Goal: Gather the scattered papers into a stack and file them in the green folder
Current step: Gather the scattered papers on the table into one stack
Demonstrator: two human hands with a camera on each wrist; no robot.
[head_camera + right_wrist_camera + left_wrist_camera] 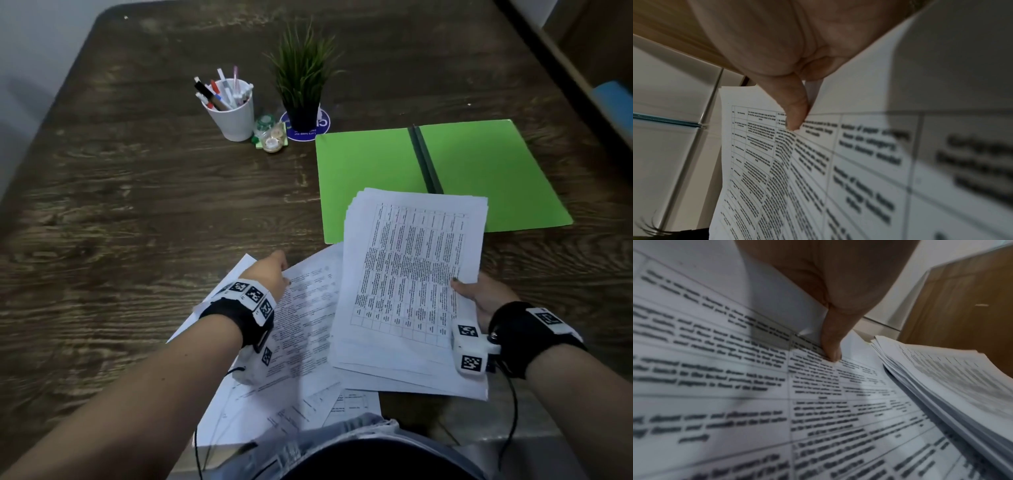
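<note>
The green folder (370, 178) lies open and flat on the dark wooden table (137, 192), right of centre. My right hand (479, 296) holds a stack of printed papers (411, 284) by its right edge, thumb (794, 112) on top of the stack (849, 162). The stack hovers tilted, and its far end overlaps the folder's near edge. My left hand (272, 270) grips the far left edge of a loose printed sheet (305, 329), thumb (831, 344) pressing on the sheet (735, 386). More loose sheets (260, 414) lie fanned beneath, near the table's front edge. The stack (951, 378) sits just right of that hand.
Behind the folder stand a white cup of pens (234, 113), a potted plant (303, 85) on a blue coaster (323, 126), and a small glass jar (273, 138). A wooden shelf unit (589, 51) runs along the right. My lap is at the front edge.
</note>
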